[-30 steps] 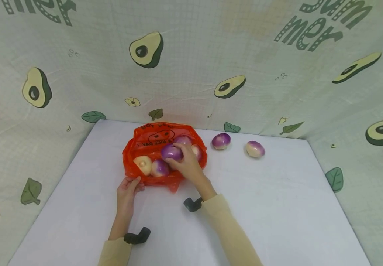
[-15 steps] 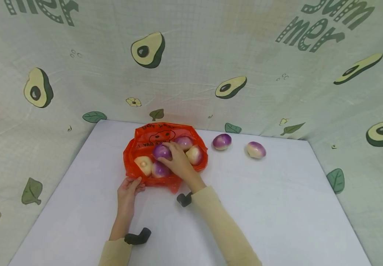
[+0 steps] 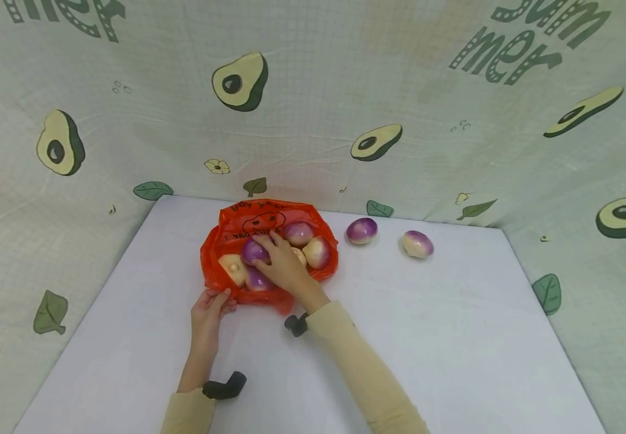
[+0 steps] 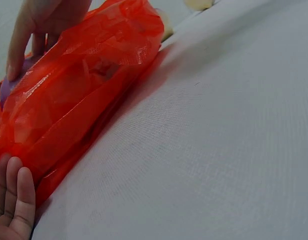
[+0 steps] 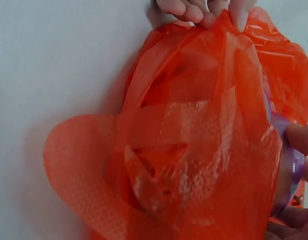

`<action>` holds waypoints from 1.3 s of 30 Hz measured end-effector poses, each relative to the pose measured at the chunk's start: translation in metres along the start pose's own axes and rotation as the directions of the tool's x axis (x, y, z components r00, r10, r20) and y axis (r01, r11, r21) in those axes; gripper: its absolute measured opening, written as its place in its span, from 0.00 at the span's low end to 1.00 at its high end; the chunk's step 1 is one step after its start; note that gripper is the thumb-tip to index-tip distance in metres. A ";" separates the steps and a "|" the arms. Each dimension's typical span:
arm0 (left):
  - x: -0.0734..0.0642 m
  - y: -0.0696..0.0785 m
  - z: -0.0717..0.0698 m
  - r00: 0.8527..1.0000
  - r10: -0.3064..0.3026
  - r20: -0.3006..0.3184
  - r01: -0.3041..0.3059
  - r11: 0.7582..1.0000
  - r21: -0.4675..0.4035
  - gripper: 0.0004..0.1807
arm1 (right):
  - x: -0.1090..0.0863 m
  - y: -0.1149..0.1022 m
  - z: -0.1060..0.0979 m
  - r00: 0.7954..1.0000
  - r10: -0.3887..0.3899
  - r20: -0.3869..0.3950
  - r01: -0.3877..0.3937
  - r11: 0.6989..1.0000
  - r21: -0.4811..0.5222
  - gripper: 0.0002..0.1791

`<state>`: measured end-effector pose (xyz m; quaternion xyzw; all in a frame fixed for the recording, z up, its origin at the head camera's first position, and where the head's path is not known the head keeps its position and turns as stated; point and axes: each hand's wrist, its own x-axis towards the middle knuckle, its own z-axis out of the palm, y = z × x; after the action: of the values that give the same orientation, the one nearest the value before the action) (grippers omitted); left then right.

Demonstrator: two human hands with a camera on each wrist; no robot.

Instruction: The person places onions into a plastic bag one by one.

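A red plastic bag (image 3: 212, 283) with black print lies with its mouth spread wide on the white table. Inside it are several purple-and-white turnips, one pale side up (image 3: 231, 266). My left hand (image 3: 208, 310) pinches the bag's front-left rim; the right wrist view shows thumb and fingers (image 5: 181, 9) on the gathered plastic. My right hand (image 3: 287, 265) reaches into the bag and grips a purple turnip (image 3: 252, 252) on top of the others. In the right wrist view the bag's front hides most of that turnip (image 5: 280, 130).
Two more turnips lie outside, right of the bag: a mostly purple one (image 3: 362, 231) and a paler one (image 3: 418, 244). A cloth backdrop (image 3: 313, 90) with avocado prints rises behind the table and along both sides. The white tabletop (image 3: 432, 337) extends to the right.
My right hand has moved left inside the bag with the purple turnip, uncovering the turnips at the bag's right. My left hand has stayed on the rim.
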<state>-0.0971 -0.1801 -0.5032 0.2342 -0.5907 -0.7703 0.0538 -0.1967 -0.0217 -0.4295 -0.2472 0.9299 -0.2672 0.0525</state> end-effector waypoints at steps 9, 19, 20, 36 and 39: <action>-0.001 0.001 0.000 1.000 0.005 0.007 -0.004 1.000 -0.027 0.11 | -0.001 -0.004 0.003 0.997 -0.072 0.005 0.072 0.997 -0.005 0.18; 0.000 0.000 0.000 1.000 0.012 0.000 -0.012 1.000 -0.023 0.12 | -0.004 -0.007 0.002 0.995 -0.078 0.058 0.076 0.996 0.038 0.16; 0.000 0.000 0.000 1.000 0.013 0.001 -0.013 1.000 -0.024 0.12 | -0.004 -0.008 0.002 0.994 -0.081 0.066 0.078 0.996 0.050 0.16; 0.001 -0.003 0.000 1.000 -0.028 -0.014 0.028 0.999 0.026 0.16 | -0.009 -0.011 0.002 0.981 -0.166 0.105 0.142 0.968 0.205 0.16; 0.001 -0.001 0.000 1.000 -0.015 -0.017 0.015 1.000 0.004 0.14 | -0.015 -0.009 -0.007 0.980 -0.185 0.072 0.168 0.966 0.196 0.16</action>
<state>-0.0975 -0.1797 -0.5043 0.2454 -0.5899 -0.7675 0.0528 -0.1815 -0.0183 -0.4192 -0.3347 0.8713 -0.3464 0.0933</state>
